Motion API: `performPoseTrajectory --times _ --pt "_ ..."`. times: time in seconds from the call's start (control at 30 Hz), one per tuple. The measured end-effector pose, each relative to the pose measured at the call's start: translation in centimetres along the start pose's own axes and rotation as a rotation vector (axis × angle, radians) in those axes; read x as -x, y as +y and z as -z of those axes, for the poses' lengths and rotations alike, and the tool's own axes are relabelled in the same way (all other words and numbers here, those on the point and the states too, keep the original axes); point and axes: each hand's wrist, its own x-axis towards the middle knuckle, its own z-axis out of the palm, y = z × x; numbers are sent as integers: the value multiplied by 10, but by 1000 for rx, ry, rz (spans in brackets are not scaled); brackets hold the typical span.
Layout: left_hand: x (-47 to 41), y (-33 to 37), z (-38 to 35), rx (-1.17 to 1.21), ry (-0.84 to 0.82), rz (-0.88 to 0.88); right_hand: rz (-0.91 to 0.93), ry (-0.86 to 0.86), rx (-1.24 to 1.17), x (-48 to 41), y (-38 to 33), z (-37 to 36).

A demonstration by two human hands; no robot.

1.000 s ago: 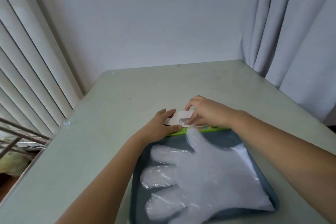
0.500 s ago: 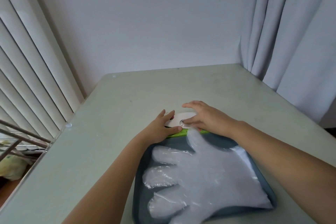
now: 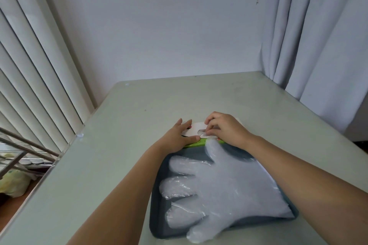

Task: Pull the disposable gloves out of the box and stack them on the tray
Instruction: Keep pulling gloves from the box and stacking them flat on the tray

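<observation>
A flat white glove box (image 3: 196,127) with a green front edge lies on the table just behind the dark grey tray (image 3: 159,219). A stack of clear plastic gloves (image 3: 223,191) lies spread on the tray, fingers pointing left. My left hand (image 3: 177,137) presses flat on the box's left end, fingers straight. My right hand (image 3: 225,130) sits over the box's opening, fingertips pinching a bit of clear glove plastic (image 3: 203,133) at the slot. The right part of the box is hidden under this hand.
The pale green table (image 3: 229,97) runs back to a white wall. Vertical blinds (image 3: 35,77) stand at the left, a curtain (image 3: 322,42) at the right. A metal rack (image 3: 22,157) and a yellow bag (image 3: 12,183) sit below the table's left edge.
My right hand's fingers have shifted on the box's opening and now pinch the plastic at the slot. The left hand stays pressed on the box. The camera view tilted up slightly.
</observation>
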Motion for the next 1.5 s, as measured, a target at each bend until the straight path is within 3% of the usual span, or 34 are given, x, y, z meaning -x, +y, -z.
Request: performPoseTrajectory --times 0.3,0.53,0.63,0.77,1.03,1.23,1.5 --pt "-4 -4 0 10 9 -3 -164 178 -301 0 -5 -3" --pt "-5 -6 -1 22 7 -12 -256 57 -404 -4 -5 1" --pt "-6 -7 -2 30 10 -15 -225 -11 -376 -3 -5 3" --pt "-7 -8 -2 12 12 -18 -233 76 -349 -4 -6 2" --pt "-7 -8 -1 21 13 -19 -221 -7 -329 -3 -5 4" --pt "-6 -6 -1 22 6 -12 -203 22 -236 -4 -9 2" --pt "-6 -7 1 10 -8 -2 -346 247 -514 -6 -9 2"
